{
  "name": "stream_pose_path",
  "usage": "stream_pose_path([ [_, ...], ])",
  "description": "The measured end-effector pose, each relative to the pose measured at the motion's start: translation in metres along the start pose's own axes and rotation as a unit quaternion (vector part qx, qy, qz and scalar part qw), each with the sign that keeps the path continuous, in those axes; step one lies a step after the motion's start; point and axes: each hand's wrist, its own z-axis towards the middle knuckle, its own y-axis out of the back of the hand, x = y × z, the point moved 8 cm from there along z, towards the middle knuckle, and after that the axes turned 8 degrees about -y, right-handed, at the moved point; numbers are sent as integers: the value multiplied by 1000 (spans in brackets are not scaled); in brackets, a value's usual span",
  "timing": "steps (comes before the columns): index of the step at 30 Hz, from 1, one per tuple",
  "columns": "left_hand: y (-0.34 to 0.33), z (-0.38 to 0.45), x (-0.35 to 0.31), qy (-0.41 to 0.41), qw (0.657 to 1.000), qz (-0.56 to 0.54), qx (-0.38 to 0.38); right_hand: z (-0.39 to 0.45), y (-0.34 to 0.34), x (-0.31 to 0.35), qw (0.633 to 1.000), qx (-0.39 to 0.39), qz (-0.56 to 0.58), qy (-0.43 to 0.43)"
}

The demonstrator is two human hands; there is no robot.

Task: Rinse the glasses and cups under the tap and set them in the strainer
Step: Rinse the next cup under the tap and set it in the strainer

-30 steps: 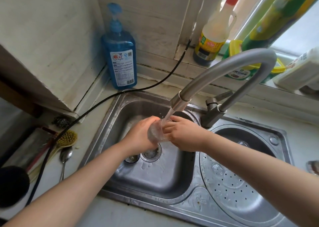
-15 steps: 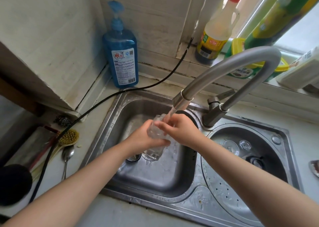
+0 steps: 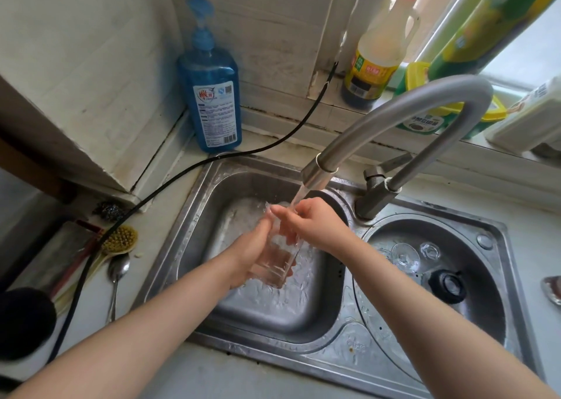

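Since a moment ago, the glass (image 3: 277,259) has dropped lower and tipped more upright under the tap (image 3: 315,177).
Left hand (image 3: 252,254) grips its side, long axis near vertical; right hand (image 3: 312,225) fingers seem to reach inside the rim, nearer the stream.

Item one, the glass (image 3: 274,265) I hold is clear and colourless, over a dull grey steel sink (image 3: 273,316) beneath a matte silver tap (image 3: 403,116). Behind it I list a translucent blue soap bottle (image 3: 212,95) with a white printed label, a pale yellowish bottle (image 3: 379,52) with a red cap and yellow label, and a black cable (image 3: 182,174). To my left lie a yellow-bristled brush (image 3: 120,240), a silver spoon (image 3: 117,274) and a dark grey scourer (image 3: 109,210).
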Motion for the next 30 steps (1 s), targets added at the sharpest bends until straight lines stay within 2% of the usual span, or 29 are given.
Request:
stream_pose_path([
  [1, 5, 0, -10, -39, 994, 90, -44, 2, 1, 2, 999, 5, -36, -7],
  [3, 9, 0, -34, -133, 951, 251, -121, 8, 2, 7, 994, -12, -102, -36],
  [5, 10, 2, -44, -194, 922, 295, -160, 13, 5, 13, 983, -96, -149, -50],
  [7, 13, 6, -46, -193, 939, 235, -164, 12, 13, 17, 963, -206, -169, -39],
  [8, 15, 7, -43, -171, 957, 178, -151, 12, 16, 14, 963, -233, -131, -33],
  [9, 14, 11, -35, -128, 979, 105, -115, 12, 17, 9, 971, -230, -59, -21],
  [10, 8, 13, -27, -78, 996, 15, -49, 12, 17, 5, 978, -204, 29, 1],
  [11, -1, 12, -18, -28, 996, -81, 33, 10, 15, 3, 979, -173, 102, 29],
  [12, -10, 7, -13, 12, 982, -161, 97, 6, 13, 5, 977, -149, 139, 61],
  [13, -16, 2, -10, 36, 967, -217, 128, 3, 12, 6, 975, -139, 150, 84],
  [15, -15, 4, -5, 42, 963, -243, 109, 1, 13, 4, 975, -157, 139, 76],
  [16, -11, 7, -3, 18, 980, -186, 62, 3, 13, 1, 977, -171, 113, 56],
  [17, -1, 9, -5, -21, 996, -82, -3, 4, 14, -1, 980, -185, 67, 32],
  [18, 10, 8, -13, -71, 992, 69, -75, 6, 12, -4, 981, -192, 8, 2],
  [19, 15, 6, -26, -135, 957, 221, -128, 7, 9, -5, 980, -191, -38, -28],
  [20, 15, 3, -36, -188, 917, 320, -148, 7, 4, -7, 980, -184, -50, -49],
  [21, 14, 4, -38, -211, 902, 345, -151, 8, 0, -9, 982, -175, -42, -59],
  [22, 14, 7, -35, -207, 913, 321, -141, 7, -2, -8, 984, -166, -22, -59],
  [23, 17, 10, -31, -186, 939, 258, -130, 6, -2, -8, 987, -151, 13, -54],
  [25, 16, 14, -12, -80, 993, 61, -61, 1, 0, -4, 985, -108, 132, -16],
  [26, 10, 13, -2, -25, 999, -31, -5, -1, 3, -2, 978, -89, 187, 6],
  [28, -1, 6, 4, 39, 981, -161, 97, -7, 7, 1, 972, -69, 224, 33],
  [30, -7, 3, 7, 49, 969, -190, 150, -9, 4, 1, 972, -68, 221, 33],
])
